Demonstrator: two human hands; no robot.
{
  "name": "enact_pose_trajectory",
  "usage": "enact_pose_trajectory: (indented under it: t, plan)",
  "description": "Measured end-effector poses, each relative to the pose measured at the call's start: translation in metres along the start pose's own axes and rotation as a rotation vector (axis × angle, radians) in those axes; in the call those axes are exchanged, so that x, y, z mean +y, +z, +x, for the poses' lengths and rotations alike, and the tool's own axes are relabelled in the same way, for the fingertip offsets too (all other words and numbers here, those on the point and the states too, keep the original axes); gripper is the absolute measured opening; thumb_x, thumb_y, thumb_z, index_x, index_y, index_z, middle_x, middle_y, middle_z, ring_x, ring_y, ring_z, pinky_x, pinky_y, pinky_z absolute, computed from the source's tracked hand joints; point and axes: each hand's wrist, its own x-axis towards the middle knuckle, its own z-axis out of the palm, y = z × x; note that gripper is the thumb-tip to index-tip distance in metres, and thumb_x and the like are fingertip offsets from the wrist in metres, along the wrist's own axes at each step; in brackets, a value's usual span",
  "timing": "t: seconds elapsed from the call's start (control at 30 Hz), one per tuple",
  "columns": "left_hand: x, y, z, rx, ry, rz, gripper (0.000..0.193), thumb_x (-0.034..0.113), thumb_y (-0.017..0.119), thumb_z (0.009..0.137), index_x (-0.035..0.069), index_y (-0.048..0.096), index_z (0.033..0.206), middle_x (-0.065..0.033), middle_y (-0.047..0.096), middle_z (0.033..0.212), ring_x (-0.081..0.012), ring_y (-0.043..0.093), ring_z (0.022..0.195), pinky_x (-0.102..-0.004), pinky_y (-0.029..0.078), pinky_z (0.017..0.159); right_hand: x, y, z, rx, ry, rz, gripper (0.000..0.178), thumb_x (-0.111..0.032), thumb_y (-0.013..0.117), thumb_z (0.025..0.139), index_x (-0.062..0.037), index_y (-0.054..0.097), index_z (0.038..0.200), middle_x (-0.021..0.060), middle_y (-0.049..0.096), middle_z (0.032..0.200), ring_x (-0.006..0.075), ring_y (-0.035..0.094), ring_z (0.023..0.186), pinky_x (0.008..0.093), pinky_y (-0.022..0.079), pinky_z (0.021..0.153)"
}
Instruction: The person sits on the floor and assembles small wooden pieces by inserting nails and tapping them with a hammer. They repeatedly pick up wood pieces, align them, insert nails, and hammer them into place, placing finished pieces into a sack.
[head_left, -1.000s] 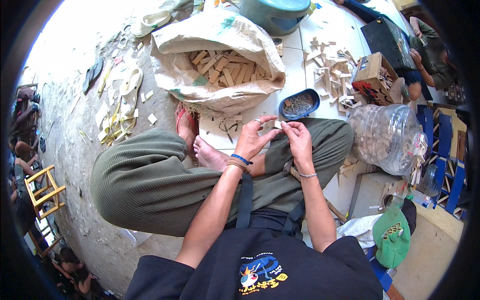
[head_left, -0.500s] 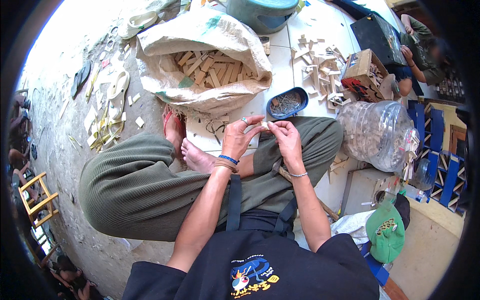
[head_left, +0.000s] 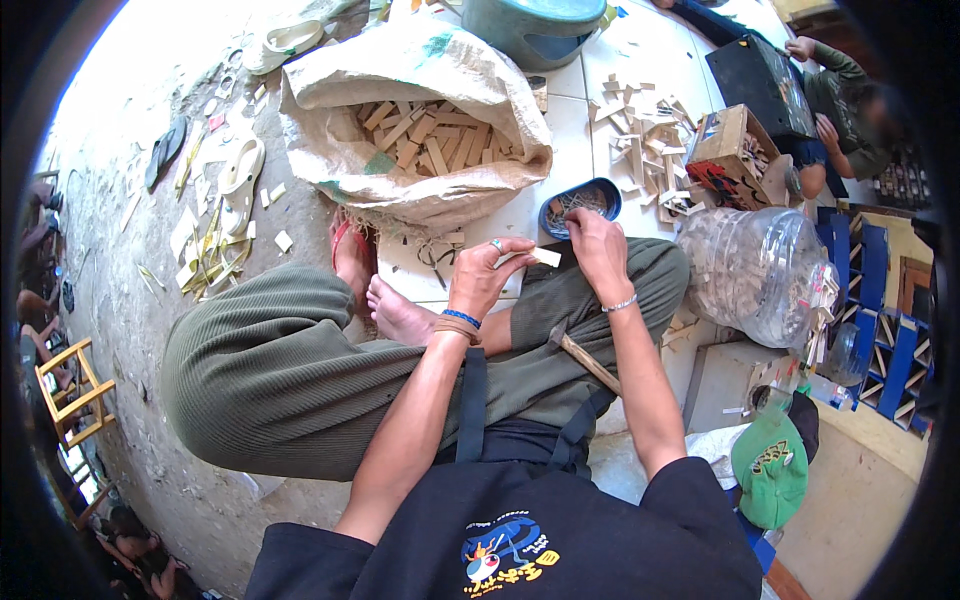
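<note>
Both hands meet at the centre of the frame, above the person's crossed legs. Left hand has its fingers curled, pinching one end of a small pale wooden piece. Right hand is curled just beside it, fingertips at the piece's other end; whether it grips or only touches cannot be told.

The wooden piece lies between the two hands, long axis roughly left to right in the frame and slightly tilted. Both hands are equally near; the left shows the clearer hold.

Directly above the right hand, a small dark blue tray holding small dark bits sits on the white tiled floor, near but apart from the hands. At lower centre right, a hammer with a wooden handle rests on the right thigh, just below the right wrist.

Upper centre: an open woven sack filled with short wooden blocks. To its right, loose wooden offcuts and a cardboard box. At right of frame, a large clear plastic jug lies on its side. Nothing stands between the hands and the tray.
</note>
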Motion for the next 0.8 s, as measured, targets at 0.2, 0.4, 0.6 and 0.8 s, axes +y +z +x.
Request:
enact_pose_trajectory:
  t: [0.2,0.4,0.6,0.8]
  plan:
    - [0.001,-0.001,-0.001,0.014,0.003,0.015,0.024,0.015,0.083,0.088,0.009,0.081,0.111,-0.0081,0.081,0.105,-0.0179,0.077,0.096,-0.0307,0.059,0.085,0.019,0.035,0.015,-0.115,-0.068,-0.231,0.017,-0.011,0.059,0.092,-0.0110,0.074,0.099,0.0116,0.072,0.088,0.0321,0.072,0.086,0.0476,0.053,0.078]
    - [0.000,-0.001,-0.001,-0.003,-0.035,0.022,0.024,0.019,0.083,0.089,0.009,0.081,0.110,-0.0082,0.081,0.106,-0.0195,0.077,0.095,-0.0314,0.059,0.085,0.024,0.036,0.020,-0.188,-0.041,-0.255,0.012,-0.016,0.070,0.086,-0.0091,0.075,0.094,0.0160,0.075,0.087,0.0334,0.074,0.084,0.0467,0.056,0.072]
    - [-0.002,0.000,0.000,0.005,-0.023,0.016,0.025,0.020,0.084,0.088,0.008,0.081,0.110,-0.0087,0.081,0.105,-0.0202,0.077,0.094,-0.0315,0.059,0.083,0.015,0.025,0.019,-0.118,-0.009,-0.170,0.020,-0.019,0.076,0.084,-0.0082,0.072,0.100,0.0171,0.075,0.087,0.0353,0.073,0.084,0.0481,0.056,0.075]
    - [-0.003,0.001,-0.001,-0.008,-0.043,0.022,0.024,0.019,0.083,0.090,0.008,0.081,0.111,-0.0086,0.081,0.103,-0.0182,0.077,0.093,-0.0310,0.058,0.082,0.027,0.015,0.020,-0.020,0.080,-0.090,0.013,-0.017,0.072,0.087,-0.0071,0.066,0.092,0.0159,0.073,0.088,0.0377,0.071,0.085,0.0498,0.054,0.076]
